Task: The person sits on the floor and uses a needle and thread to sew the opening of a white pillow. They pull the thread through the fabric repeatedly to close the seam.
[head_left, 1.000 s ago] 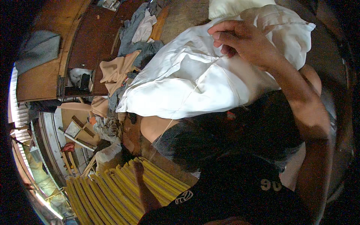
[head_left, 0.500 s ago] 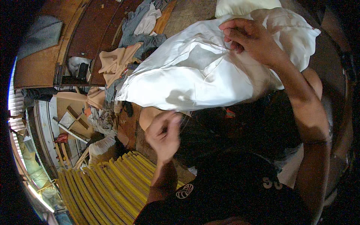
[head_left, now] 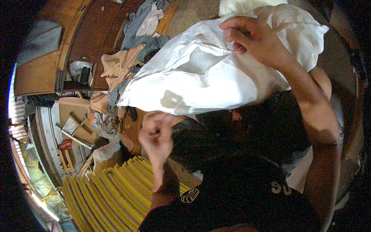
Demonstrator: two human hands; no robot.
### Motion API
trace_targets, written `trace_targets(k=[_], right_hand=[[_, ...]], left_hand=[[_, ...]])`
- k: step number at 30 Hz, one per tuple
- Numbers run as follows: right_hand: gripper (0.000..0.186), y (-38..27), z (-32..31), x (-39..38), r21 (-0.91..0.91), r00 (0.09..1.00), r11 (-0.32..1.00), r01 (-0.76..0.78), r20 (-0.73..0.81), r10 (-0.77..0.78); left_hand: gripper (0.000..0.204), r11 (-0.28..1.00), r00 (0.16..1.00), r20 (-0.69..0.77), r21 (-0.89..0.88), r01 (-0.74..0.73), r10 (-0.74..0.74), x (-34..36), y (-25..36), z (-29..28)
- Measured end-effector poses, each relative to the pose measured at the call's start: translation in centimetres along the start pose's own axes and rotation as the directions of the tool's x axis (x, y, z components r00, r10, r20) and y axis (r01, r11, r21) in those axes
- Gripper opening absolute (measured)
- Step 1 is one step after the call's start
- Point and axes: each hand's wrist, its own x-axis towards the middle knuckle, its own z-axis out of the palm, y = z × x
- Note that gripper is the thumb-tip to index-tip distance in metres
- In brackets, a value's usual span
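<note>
A white, glossy cloth cushion or pillow (head_left: 232, 87) lies across my lap, creased, with a diamond-shaped gap in its upper face showing greyish-white material. Over its far right part is my right hand (head_left: 253, 38), fingers curled together near the cloth; whatever they pinch is too small to make out. Just off the near left edge, my left hand (head_left: 156, 133) is raised with thumb and fingers brought together in a pinch, blurred by motion. What it holds cannot be seen. Its shadow falls on the white cloth.
A yellow slatted surface (head_left: 112, 193) lies at the lower left. Beyond it are wooden frame pieces (head_left: 79, 125) and heaped cloth. Peach fabric (head_left: 119, 67) hangs by a brown wooden cabinet (head_left: 94, 34). A pale cushion (head_left: 251, 7) rests at the far edge.
My left hand has moved a little to the left, away from the right hand, and its shadow has shifted left too. The right hand has moved slightly left and up.
</note>
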Motion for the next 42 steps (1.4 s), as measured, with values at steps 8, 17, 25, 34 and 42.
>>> trace_targets(k=[8, 17, 25, 34, 42], right_hand=[[0.030, -1.0, 0.3, -0.1, 0.130, 0.999, 0.991, -0.039, -0.021, 0.042], [0.028, -0.8, -0.1, 0.0, 0.154, 0.997, 0.987, -0.050, -0.052, 0.059], [0.025, -3.8, 1.6, -2.9, -0.079, 0.939, 0.945, 0.316, -0.113, -0.324], [0.021, -8.5, 7.2, -9.3, 0.263, 0.839, 0.926, 0.269, 0.407, -0.360], [0.013, -7.4, 4.2, -7.2, 0.297, 0.878, 0.867, 0.401, 0.145, -0.456]], left_hand=[[0.012, 0.957, 0.877, -0.390, -0.188, 0.222, -0.280, -4.7, -12.8, -14.4], [0.022, 0.877, 0.769, -0.459, -0.048, 0.479, -0.445, -11.6, -25.6, -20.7], [0.024, 0.889, 0.881, -0.241, -0.324, 0.323, -0.408, -5.4, -6.1, -13.0], [0.033, 0.708, 0.933, -0.010, -0.648, -0.280, 0.360, -0.7, 3.8, 4.7], [0.038, 0.764, 0.976, -0.006, -0.622, -0.173, 0.216, 1.5, 3.3, 6.9]])
